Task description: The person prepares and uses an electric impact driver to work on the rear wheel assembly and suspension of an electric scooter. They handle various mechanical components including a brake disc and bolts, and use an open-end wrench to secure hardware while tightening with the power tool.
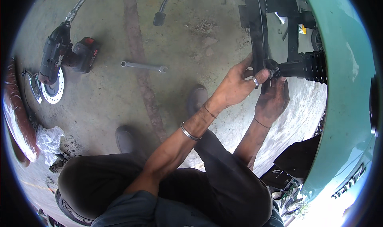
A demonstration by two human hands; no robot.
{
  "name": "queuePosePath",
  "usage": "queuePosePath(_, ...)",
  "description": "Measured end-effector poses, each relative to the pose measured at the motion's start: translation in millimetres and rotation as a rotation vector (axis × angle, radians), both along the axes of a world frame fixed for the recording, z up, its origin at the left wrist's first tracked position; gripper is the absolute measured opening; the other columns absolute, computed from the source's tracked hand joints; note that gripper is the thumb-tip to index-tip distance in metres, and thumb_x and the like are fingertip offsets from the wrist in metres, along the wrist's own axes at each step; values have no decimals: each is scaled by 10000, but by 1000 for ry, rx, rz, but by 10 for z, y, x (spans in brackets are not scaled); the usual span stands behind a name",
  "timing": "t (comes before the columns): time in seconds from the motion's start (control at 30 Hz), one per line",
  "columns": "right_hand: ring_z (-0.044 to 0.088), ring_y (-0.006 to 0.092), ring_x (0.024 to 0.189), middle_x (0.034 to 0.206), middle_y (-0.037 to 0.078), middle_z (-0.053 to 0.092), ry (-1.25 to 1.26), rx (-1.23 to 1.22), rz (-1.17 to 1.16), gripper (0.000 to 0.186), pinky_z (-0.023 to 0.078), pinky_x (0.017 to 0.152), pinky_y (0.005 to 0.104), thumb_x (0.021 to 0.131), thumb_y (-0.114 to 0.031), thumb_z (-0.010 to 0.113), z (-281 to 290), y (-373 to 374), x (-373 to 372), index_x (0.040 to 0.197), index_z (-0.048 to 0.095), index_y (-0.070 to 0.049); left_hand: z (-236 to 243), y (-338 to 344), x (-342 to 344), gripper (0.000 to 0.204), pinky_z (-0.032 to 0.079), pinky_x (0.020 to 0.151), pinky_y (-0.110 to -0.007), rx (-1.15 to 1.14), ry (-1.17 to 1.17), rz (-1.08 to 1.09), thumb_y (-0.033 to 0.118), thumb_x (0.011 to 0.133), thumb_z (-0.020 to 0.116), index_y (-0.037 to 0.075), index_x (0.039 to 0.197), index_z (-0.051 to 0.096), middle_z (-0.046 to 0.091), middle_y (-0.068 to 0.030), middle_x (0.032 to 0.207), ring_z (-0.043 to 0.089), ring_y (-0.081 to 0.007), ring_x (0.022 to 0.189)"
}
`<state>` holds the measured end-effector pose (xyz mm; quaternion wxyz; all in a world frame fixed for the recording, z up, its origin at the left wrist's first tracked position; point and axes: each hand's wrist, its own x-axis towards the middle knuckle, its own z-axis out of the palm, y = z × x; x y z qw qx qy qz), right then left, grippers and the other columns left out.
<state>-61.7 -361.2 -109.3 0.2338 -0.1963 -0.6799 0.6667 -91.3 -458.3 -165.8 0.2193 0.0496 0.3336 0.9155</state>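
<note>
My left hand [239, 83], ringed and with a bangle on its forearm, reaches up from the lower left to a black metal frame bar [259, 31]. Some of its fingers go behind the bar, while the thumb side closes on a small bolt [273, 73] at the end of a black shock absorber [293, 69] with a coiled spring. Just below that joint is my right hand [273, 101], its fingers bent up against the underside. Whatever is between those fingertips is hidden. A green body panel [343, 87] curves down along the right side.
On the concrete floor lie a combination wrench [143, 66], a black cordless impact wrench [58, 53] with a long extension, a perforated brake disc [60, 87] and a black pedal-like part [159, 18]. Clear plastic wrap [50, 141] sits at left. My shoes [129, 139] stand below the wrench.
</note>
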Motion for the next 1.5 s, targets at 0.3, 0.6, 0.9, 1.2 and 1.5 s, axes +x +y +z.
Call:
queuePosePath(0.3, 581, 248, 1083, 1150, 187, 572, -38, 39, 39, 479, 474, 923, 368, 1024, -332, 464, -34, 48, 11, 1250, 501, 89, -34, -146, -119, 879, 529, 937, -352, -29, 79, -117, 393, 883, 702, -77, 1476, 254, 609, -164, 1239, 573, -239, 1178)
queuePosePath(0.6, 595, 223, 1036, 1156, 174, 605, -113, 276, 16, 441, 457, 933, 342, 1041, -299, 405, -58, 115, 88, 1245, 505, 79, 24, -121, -120, 841, 536, 910, -366, -114, 63, -64, 363, 847, 749, -56, 1449, 336, 644, -162, 1199, 643, -216, 1077)
queuePosePath(0.9, 517, 233, 1185, 1241, 140, 569, -63, -10, -6, 421, 391, 1026, 390, 1020, -273, 458, -15, 99, 55, 1329, 466, 12, -23, 46, -123, 849, 491, 962, -350, 157, -82, -93, 321, 833, 777, -67, 1437, 324, 572, -164, 1248, 554, -225, 1172)
queuePosePath(1.2, 505, 254, 1219, 1256, 151, 563, 83, -109, 17, 464, 375, 1051, 409, 1014, -307, 460, 3, 64, 55, 1342, 461, 22, -32, 76, -155, 835, 445, 1019, -374, 214, -79, -133, 320, 805, 809, -90, 1368, 347, 563, -180, 1242, 525, -236, 1210)
queuePosePath(1.5, 530, 246, 1191, 1235, 150, 580, 74, -141, -21, 488, 386, 1042, 397, 1021, -345, 426, -145, -17, 36, 1342, 474, 18, -61, 14, -158, 769, 489, 950, -350, 110, -114, -90, 298, 790, 825, -107, 1279, 391, 621, -175, 1089, 619, -222, 1041)
